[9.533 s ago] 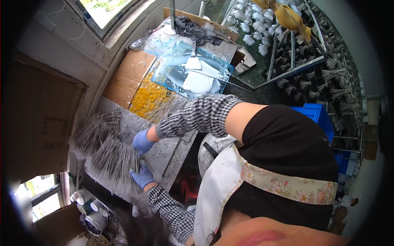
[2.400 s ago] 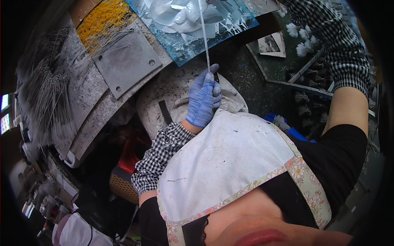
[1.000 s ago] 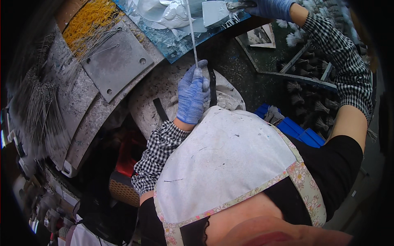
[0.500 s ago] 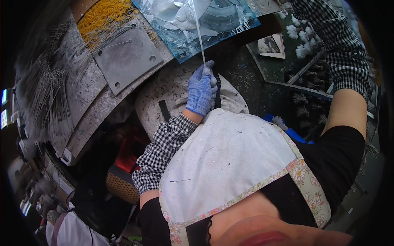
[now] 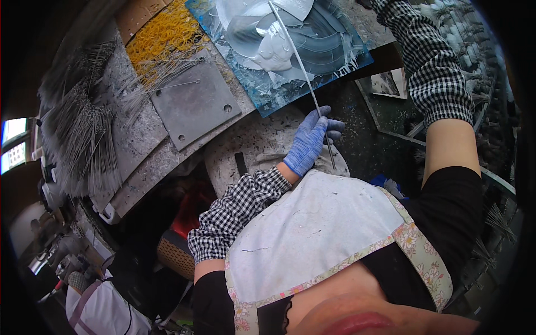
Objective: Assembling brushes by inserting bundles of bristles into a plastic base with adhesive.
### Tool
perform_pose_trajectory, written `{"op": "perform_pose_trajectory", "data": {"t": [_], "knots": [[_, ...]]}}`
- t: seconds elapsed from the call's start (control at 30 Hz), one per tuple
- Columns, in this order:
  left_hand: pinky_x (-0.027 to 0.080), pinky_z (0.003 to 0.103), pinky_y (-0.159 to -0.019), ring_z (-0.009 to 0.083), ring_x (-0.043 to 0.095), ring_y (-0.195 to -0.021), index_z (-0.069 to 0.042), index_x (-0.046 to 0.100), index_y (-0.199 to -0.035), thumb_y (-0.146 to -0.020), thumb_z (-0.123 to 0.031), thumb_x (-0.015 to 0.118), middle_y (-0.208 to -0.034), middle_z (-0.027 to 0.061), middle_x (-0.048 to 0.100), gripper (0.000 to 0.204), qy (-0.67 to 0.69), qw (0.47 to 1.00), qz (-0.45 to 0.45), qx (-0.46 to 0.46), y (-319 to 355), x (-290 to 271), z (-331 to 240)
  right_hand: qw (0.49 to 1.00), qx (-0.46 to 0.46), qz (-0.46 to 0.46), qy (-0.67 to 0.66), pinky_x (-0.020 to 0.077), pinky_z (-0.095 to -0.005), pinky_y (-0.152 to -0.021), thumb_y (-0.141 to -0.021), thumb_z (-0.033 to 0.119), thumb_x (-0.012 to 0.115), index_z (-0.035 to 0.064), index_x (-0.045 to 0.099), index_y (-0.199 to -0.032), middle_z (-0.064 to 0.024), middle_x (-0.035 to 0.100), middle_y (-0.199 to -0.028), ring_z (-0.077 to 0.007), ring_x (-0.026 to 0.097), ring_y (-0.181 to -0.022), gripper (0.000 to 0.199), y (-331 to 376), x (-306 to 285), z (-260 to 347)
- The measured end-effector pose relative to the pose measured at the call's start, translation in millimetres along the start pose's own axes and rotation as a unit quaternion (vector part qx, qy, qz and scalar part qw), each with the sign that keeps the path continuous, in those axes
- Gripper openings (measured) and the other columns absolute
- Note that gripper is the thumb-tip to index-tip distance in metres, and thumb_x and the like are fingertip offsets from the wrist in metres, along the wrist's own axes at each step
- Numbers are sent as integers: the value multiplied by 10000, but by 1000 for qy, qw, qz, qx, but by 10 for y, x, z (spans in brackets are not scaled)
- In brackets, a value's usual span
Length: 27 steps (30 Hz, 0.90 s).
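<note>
Left hand (image 5: pixel 309 142), blue glove, closed round lower part of thin white rod (image 5: pixel 296 56). Rod slanting up and away from hand, over blue tray (image 5: pixel 262 92) smeared with white paste (image 5: pixel 268 42). Right hand out of view past top edge; grip cannot tell. Grey square plate (image 5: pixel 192 103) on tabletop, left of left hand; wire bundle (image 5: pixel 78 139) further left.

My left hand (image 5: pixel 310 146), at twelve o'clock of the apron: blue glove. Both forearms: black-and-white checked sleeve covers over black sleeves. Torso: white apron, floral trim.
</note>
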<state>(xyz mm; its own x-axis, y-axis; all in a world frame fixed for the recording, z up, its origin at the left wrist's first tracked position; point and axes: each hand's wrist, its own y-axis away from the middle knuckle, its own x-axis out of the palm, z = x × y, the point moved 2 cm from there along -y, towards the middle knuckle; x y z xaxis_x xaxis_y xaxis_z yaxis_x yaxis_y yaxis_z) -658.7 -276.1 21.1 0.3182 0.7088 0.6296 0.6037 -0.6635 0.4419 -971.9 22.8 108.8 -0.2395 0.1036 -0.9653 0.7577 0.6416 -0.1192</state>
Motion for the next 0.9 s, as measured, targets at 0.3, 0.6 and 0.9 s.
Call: {"op": "perform_pose_trajectory", "data": {"t": [0.3, 0.6, 0.9], "knots": [[515, 222, -809, 77, 597, -914, -12, 554, -1314, -1022, -158, 525, -1066, 57, 654, 327, -221, 964, -18, 145, -67, -69, -56, 859, 258, 337, -287, 535, -412, -695, -1014, 541, 422, 71, 716, -844, -148, 654, -655, -337, 664, -664, 579, 1370, -763, 2321], [497, 223, -742, 70, 563, -797, -6, 611, -1251, -999, -114, 557, -927, 12, 635, 279, -117, 992, 36, 24, -135, -127, -59, 453, 434, 135, -767, 542, -291, -783, -1043, 466, 452, 3, 672, -1086, -88, 715, -893, -141, 674, -818, 514, 1875, -527, 3736], [457, 200, -687, 59, 524, -736, -24, 651, -1216, -984, -139, 594, -883, -15, 614, 265, -113, 993, 19, -2, -28, -113, -129, 774, 383, -147, -482, 523, -208, -635, -930, 156, 703, 44, 681, -1053, -15, 688, -846, -57, 615, -697, 167, 1356, -530, 2453]]}}
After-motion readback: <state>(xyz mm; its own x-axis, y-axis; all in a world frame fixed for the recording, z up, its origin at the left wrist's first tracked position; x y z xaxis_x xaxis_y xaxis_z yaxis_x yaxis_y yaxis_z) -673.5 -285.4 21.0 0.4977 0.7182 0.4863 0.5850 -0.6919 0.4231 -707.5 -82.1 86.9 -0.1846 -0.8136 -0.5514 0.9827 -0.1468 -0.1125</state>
